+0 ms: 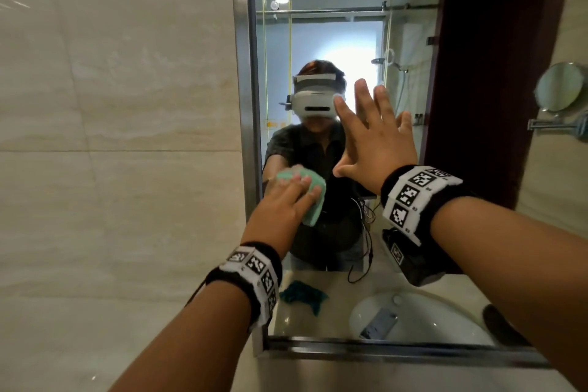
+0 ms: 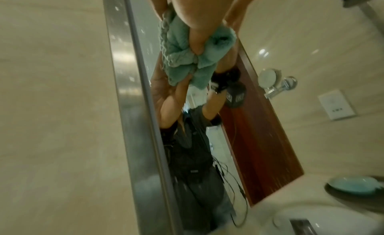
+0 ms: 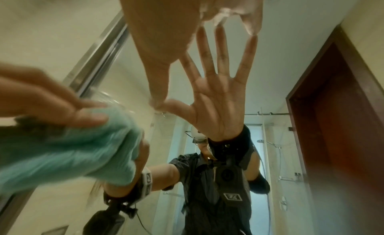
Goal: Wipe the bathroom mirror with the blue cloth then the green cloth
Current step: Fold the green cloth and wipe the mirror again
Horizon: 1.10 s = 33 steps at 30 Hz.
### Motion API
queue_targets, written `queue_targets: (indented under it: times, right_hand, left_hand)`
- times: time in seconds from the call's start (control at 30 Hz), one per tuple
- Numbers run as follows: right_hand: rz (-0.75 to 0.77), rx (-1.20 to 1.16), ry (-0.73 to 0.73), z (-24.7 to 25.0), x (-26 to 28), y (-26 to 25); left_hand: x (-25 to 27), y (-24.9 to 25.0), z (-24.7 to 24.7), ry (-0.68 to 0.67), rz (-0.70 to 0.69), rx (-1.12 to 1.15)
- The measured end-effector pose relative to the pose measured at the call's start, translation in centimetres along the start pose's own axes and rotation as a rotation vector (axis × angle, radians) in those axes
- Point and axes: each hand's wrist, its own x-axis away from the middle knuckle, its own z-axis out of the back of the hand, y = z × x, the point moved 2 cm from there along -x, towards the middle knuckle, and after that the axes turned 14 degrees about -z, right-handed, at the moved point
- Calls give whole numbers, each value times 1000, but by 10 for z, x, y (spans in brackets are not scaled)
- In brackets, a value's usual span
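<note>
The mirror [image 1: 318, 41] hangs in a metal frame [image 1: 240, 73] on the tiled wall [image 1: 111, 105], and both hands are up against its glass. The left hand [image 1: 280, 204] has its fingers [image 1: 302, 183] curled over a bunched green cloth [image 1: 313, 197] and presses it to the glass near the left edge of the frame; the left wrist view shows the thumb [image 2: 197, 41] dug into the folds of the cloth [image 2: 182, 58]. The right hand [image 1: 375, 140] holds nothing: its fingers [image 1: 362, 99] are straight and spread, with the fingertips and thumb tip meeting their own reflection in the right wrist view, so they touch the glass higher up and to the right of the cloth. Both wrists wear black bands with black-and-white square markers [image 1: 410, 197]. The blue cloth [image 1: 302, 296] appears only as a reflection low in the glass, crumpled on the counter beside the white basin [image 1: 423, 318]. A small round mirror on an arm [image 1: 560, 89] juts from the wall to the right.
</note>
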Motion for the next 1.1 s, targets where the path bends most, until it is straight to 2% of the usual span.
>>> queue_targets:
  times: [0.13,0.2,0.3,0.4,0.47,0.5,0.57,0.63,0.73,0.83,0.93,1.03,1.1]
  right_hand:
    - [14,-11,96,-23,33,11]
    - [36,-25,95,-40,59,16]
    - [74,10,10,-63,87,19]
    - [46,23,-88,-78,95,15]
    - [25,48,-81,-85,94,12]
    - [17,68,-79,-88,94,11]
    - [10,84,-100,-92,93,10]
    - [19,75,-120,-92,93,11]
    - [30,61,-126,-91,94,12]
    - [27,64,-138,-91,95,11]
    - [31,76,-131,-90,95,11]
    - [23,76,-122,-92,95,10]
    - [20,76,-124,-92,94,10]
  left_hand:
    - [36,29,-24,-177,-79,34]
    - [44,32,-24,-205,-107,43]
    - [34,23,-10,-132,-68,27]
    - [13,1,7,96,142,47]
    - [1,-9,11,100,165,2]
    - [0,-11,9,105,180,48]
    - [9,-5,3,97,118,34]
    - [26,5,-10,51,75,67]
    - [64,21,-29,-72,-17,2]
    - [94,34,-39,-243,-8,39]
    - [98,36,-37,-304,-20,33]
    - [85,30,-22,-255,11,-7]
    - [70,23,-13,-117,104,0]
